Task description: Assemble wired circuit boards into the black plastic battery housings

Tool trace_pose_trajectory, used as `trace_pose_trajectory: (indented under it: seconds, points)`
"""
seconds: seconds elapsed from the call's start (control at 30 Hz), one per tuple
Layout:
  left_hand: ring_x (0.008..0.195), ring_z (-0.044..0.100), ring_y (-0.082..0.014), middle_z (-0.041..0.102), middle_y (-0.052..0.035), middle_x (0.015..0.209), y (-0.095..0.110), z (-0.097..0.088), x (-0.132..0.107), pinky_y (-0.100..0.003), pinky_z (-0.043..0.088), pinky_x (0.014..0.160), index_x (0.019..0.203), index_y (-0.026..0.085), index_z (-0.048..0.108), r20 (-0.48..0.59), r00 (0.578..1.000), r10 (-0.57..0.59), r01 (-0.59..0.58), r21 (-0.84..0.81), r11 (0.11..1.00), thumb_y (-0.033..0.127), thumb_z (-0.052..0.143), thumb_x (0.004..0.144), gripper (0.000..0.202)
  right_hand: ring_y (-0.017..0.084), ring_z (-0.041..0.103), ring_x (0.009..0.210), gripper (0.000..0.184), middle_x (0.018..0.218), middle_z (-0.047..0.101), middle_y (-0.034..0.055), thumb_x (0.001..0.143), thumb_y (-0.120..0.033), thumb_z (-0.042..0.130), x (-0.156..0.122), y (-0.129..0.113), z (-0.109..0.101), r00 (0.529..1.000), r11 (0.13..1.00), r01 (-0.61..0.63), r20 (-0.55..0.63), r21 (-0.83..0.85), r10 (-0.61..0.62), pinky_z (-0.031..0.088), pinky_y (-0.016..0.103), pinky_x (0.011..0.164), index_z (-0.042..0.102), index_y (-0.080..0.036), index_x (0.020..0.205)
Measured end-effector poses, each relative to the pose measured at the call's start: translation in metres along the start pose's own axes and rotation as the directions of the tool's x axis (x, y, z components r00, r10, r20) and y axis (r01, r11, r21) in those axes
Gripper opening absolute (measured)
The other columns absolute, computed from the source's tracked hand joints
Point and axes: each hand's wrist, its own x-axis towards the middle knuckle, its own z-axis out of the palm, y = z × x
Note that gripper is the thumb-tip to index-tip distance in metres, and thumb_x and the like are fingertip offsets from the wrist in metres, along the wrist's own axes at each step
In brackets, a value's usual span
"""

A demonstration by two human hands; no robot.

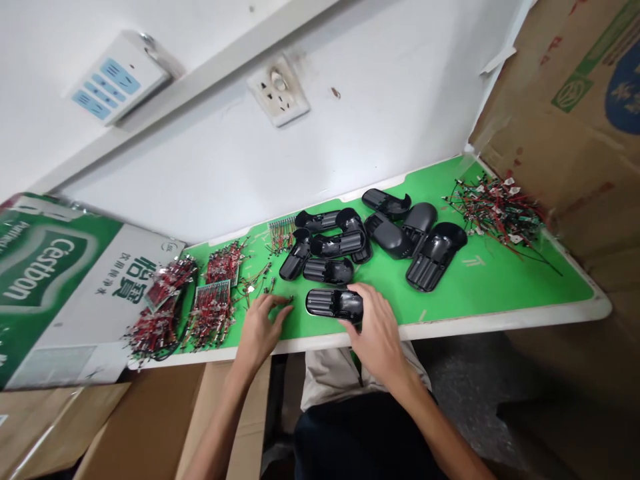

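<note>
My right hand [374,325] grips the near end of a black plastic housing [333,304], which lies on the green mat with its ribbed hollow facing up. My left hand [261,331] rests at the table's front edge with its fingers spread, and its fingertips are close to loose red-and-black wires [263,283]. Several similar black housings [340,240] lie in a jumbled group behind it. Bundles of red-and-black wired small boards [215,303] are heaped to the left, and a looser tangle of wires with white tabs [500,213] lies at the far right.
The green-topped table [500,280] has a white rim and stands against a white wall with a socket [278,90] and a power strip [119,79]. A flattened green-and-white Cestbon carton [65,287] leans at the left. Cardboard [565,133] stands at the right, with more boxes below left.
</note>
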Motion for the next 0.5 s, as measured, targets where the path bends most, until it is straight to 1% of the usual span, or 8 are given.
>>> trace_pose_trajectory:
  seconds: [0.13, 0.2, 0.23, 0.3, 0.37, 0.4, 0.43, 0.5]
  points:
    - [0.096, 0.068, -0.0239, 0.072, -0.0058, 0.099, 0.003, 0.005, -0.001, -0.037, 0.049, 0.085, 0.096, 0.022, 0.064, -0.040, 0.998, 0.051, -0.050, 0.019, 0.999, 0.034, 0.048, 0.101, 0.020, 0.032, 0.057, 0.118, 0.052, 0.131, 0.060, 0.0112, 0.088, -0.010, 0.063, 0.003, 0.003, -0.001, 0.999, 1.000, 0.013, 0.032, 0.006, -0.013, 0.047, 0.050, 0.099, 0.044, -0.022, 0.135]
    - [0.091, 0.069, -0.0222, 0.074, -0.0040, 0.097, 0.011, 0.003, -0.006, -0.036, 0.047, 0.082, 0.101, 0.022, 0.064, -0.129, 0.986, 0.109, -0.102, 0.066, 0.993, 0.027, 0.049, 0.102, 0.016, 0.032, 0.058, 0.118, 0.052, 0.132, 0.060, 0.0109, 0.088, -0.011, 0.060, 0.006, 0.007, -0.002, 0.998, 1.000, 0.024, 0.057, -0.001, -0.024, 0.046, 0.049, 0.099, 0.044, -0.023, 0.136]
    - [0.089, 0.069, -0.0210, 0.075, -0.0031, 0.097, 0.017, 0.001, -0.010, -0.035, 0.046, 0.082, 0.104, 0.022, 0.065, -0.191, 0.970, 0.151, -0.136, 0.086, 0.987, 0.024, 0.051, 0.102, 0.014, 0.032, 0.058, 0.120, 0.052, 0.134, 0.060, 0.0104, 0.088, -0.011, 0.059, 0.008, 0.008, -0.003, 0.997, 0.999, 0.034, 0.075, 0.001, -0.034, 0.046, 0.049, 0.100, 0.044, -0.024, 0.136]
    - [0.088, 0.068, -0.0186, 0.075, -0.0018, 0.098, 0.032, -0.003, -0.017, -0.034, 0.046, 0.084, 0.109, 0.024, 0.066, -0.316, 0.916, 0.246, -0.226, 0.098, 0.969, 0.018, 0.057, 0.099, 0.014, 0.031, 0.057, 0.124, 0.052, 0.138, 0.059, 0.0087, 0.089, -0.011, 0.059, 0.013, 0.011, -0.006, 0.991, 0.998, 0.061, 0.119, 0.020, -0.063, 0.044, 0.047, 0.103, 0.044, -0.026, 0.137]
    - [0.089, 0.067, -0.0164, 0.073, -0.0017, 0.099, 0.050, -0.006, -0.023, -0.032, 0.046, 0.087, 0.113, 0.024, 0.066, -0.392, 0.862, 0.321, -0.327, 0.052, 0.944, 0.011, 0.063, 0.095, 0.022, 0.029, 0.056, 0.128, 0.051, 0.141, 0.059, 0.0073, 0.091, -0.012, 0.060, 0.017, 0.012, -0.009, 0.983, 0.996, 0.072, 0.164, 0.048, -0.079, 0.043, 0.046, 0.105, 0.044, -0.027, 0.137]
    - [0.090, 0.066, -0.0157, 0.072, -0.0023, 0.100, 0.059, -0.005, -0.025, -0.032, 0.047, 0.087, 0.114, 0.024, 0.066, -0.412, 0.848, 0.335, -0.364, 0.007, 0.931, 0.008, 0.064, 0.094, 0.025, 0.029, 0.056, 0.129, 0.050, 0.141, 0.059, 0.0071, 0.092, -0.013, 0.061, 0.019, 0.011, -0.010, 0.981, 0.996, 0.069, 0.179, 0.061, -0.079, 0.043, 0.045, 0.106, 0.044, -0.028, 0.136]
    - [0.091, 0.066, -0.0154, 0.071, -0.0030, 0.101, 0.067, -0.004, -0.026, -0.031, 0.048, 0.086, 0.114, 0.023, 0.065, -0.414, 0.843, 0.343, -0.395, -0.045, 0.917, 0.007, 0.065, 0.093, 0.027, 0.028, 0.055, 0.130, 0.048, 0.142, 0.059, 0.0073, 0.093, -0.015, 0.061, 0.020, 0.010, -0.011, 0.980, 0.995, 0.064, 0.185, 0.070, -0.076, 0.042, 0.044, 0.106, 0.045, -0.028, 0.136]
    - [0.095, 0.065, -0.0161, 0.069, -0.0044, 0.104, 0.079, 0.004, -0.025, -0.031, 0.048, 0.085, 0.112, 0.022, 0.065, -0.386, 0.851, 0.356, -0.435, -0.140, 0.889, 0.007, 0.065, 0.092, 0.025, 0.028, 0.055, 0.132, 0.044, 0.143, 0.058, 0.0080, 0.094, -0.018, 0.062, 0.021, 0.007, -0.012, 0.982, 0.996, 0.050, 0.180, 0.078, -0.063, 0.043, 0.044, 0.106, 0.046, -0.027, 0.134]
